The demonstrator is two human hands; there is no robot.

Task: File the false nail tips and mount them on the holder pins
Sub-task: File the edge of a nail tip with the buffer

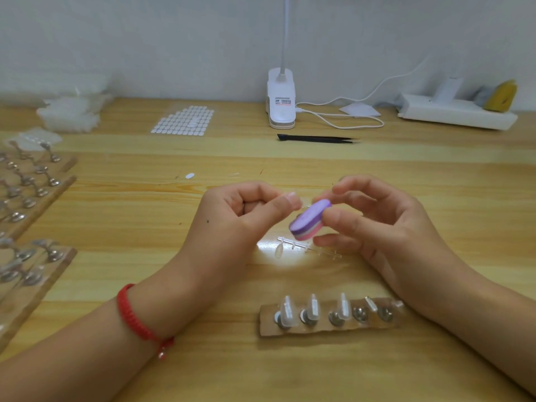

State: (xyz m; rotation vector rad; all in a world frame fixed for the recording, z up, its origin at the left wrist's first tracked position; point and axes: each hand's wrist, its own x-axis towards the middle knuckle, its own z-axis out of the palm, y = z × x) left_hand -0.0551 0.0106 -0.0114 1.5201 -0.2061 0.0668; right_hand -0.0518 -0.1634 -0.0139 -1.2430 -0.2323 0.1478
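My right hand [374, 221] pinches a small purple and pink filing block [309, 220] between thumb and fingers above the table's middle. My left hand [240, 219] pinches a tiny clear nail tip [304, 206] against the block's upper edge; the tip is barely visible. Below them lies a clear plastic sprue [307, 248] with one nail tip hanging from its left end. Nearer to me sits a wooden holder strip [330, 329] with several metal pins; three pins on the left carry clear nail tips [311, 309].
More wooden holder boards [32, 198] with metal pins lie along the left edge. A sheet of adhesive tabs [184, 120], a pile of clear plastic bags [69, 111], a white clip lamp [281, 100], black tweezers [317, 138] and a white power strip [455, 111] stand at the back.
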